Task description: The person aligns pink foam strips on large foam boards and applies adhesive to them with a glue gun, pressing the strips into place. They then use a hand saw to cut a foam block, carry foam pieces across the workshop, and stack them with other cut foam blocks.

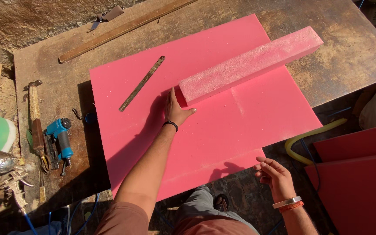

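**Foam block resting on the pink sheet, one hand at its end**

The foam block [250, 64], long, pink and rough-sided, lies slantwise on top of the big pink foam sheet [223, 130], which covers much of the wooden counter [349, 52]. The block's far end reaches just past the sheet's far edge; its near end sits toward the sheet's middle.

The left hand [176, 109] lies flat on the sheet, fingers stretched out and holding nothing, thumb spread wide and touching the near end of the block. A dark band circles that wrist.

The right hand [274, 174] hovers off the near edge of the sheet, past its corner, fingers loosely curled and empty, touching nothing. Two bracelets, one silver and one orange, sit on that wrist.

On the sheet, left of the block, lies a thin metal strip [142, 83]. Off the sheet's left edge on the counter rest a blue power tool [60, 141] and a hammer [35, 117]. Beyond the sheet's far corner lies a long wooden slat [122, 29]. To the right of the sheet, below the counter, a yellow hose [312, 137] curves beside red panels [357, 182].
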The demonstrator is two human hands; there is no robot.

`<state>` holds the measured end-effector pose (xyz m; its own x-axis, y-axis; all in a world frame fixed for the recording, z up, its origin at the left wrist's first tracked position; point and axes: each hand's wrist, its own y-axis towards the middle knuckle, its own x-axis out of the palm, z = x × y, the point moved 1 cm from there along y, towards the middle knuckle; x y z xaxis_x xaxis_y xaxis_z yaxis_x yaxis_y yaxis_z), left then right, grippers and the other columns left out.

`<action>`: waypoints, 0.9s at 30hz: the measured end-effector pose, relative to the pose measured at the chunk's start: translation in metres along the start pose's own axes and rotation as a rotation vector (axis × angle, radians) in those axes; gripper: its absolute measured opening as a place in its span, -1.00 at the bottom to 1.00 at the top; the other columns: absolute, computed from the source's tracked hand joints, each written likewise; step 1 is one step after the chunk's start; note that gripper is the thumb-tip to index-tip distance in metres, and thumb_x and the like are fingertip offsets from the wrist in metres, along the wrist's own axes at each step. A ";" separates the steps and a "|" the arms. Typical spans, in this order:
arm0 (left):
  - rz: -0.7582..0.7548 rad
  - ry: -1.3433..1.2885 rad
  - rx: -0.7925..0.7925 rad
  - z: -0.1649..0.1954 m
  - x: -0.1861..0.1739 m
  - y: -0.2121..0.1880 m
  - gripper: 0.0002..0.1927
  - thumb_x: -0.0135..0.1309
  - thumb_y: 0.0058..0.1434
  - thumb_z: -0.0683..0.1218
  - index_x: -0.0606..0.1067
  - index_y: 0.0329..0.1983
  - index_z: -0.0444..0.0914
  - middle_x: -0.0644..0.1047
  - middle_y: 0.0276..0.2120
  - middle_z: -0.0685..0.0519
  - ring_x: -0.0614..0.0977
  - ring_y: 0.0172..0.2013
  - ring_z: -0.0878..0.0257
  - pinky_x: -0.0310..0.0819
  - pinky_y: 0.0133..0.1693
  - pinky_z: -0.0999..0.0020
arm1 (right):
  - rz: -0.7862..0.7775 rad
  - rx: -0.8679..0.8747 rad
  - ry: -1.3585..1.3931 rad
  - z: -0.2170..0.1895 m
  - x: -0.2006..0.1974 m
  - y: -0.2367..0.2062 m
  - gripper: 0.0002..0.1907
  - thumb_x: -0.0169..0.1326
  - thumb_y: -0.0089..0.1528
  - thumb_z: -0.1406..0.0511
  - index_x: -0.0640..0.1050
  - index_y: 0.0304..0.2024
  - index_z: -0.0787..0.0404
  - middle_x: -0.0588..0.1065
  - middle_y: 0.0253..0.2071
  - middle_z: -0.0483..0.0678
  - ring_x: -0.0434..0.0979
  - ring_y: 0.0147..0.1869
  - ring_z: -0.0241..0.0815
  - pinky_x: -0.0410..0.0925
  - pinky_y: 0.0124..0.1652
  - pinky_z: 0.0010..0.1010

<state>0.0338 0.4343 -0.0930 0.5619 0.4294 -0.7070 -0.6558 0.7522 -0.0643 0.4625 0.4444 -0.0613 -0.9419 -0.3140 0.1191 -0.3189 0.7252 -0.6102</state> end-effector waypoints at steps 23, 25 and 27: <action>-0.475 -1.023 -0.284 0.205 0.116 -0.163 0.03 0.10 0.01 0.39 0.18 0.48 -0.18 0.35 0.32 -0.19 0.38 0.36 -0.10 0.33 0.24 -0.13 | -0.442 -0.443 0.298 -0.157 -0.130 0.077 0.03 0.23 0.11 -0.33 0.24 0.41 0.03 0.28 0.42 -0.05 0.24 0.54 0.10 0.22 0.37 0.27; -0.500 -0.982 -0.261 0.211 0.134 -0.181 -0.02 0.07 0.07 0.40 0.26 0.45 -0.23 0.39 0.31 -0.24 0.44 0.34 -0.15 0.39 0.25 -0.15 | -0.474 -0.377 0.339 -0.150 -0.157 0.079 0.08 0.23 0.06 -0.35 0.20 0.42 -0.01 0.22 0.45 -0.05 0.21 0.54 0.11 0.20 0.37 0.32; -0.519 -0.924 -0.289 0.218 0.153 -0.198 -0.02 0.07 0.06 0.40 0.23 0.46 -0.19 0.37 0.32 -0.21 0.43 0.33 -0.09 0.39 0.25 -0.13 | -0.453 -0.323 0.360 -0.143 -0.181 0.080 0.09 0.24 0.01 -0.36 0.20 0.40 -0.04 0.18 0.46 -0.02 0.19 0.55 0.14 0.17 0.35 0.38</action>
<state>0.3595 0.4602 -0.0348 0.8856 0.3942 0.2457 -0.2562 0.8558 -0.4495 0.5927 0.6464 -0.0197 -0.6660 -0.4475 0.5969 -0.6544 0.7346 -0.1794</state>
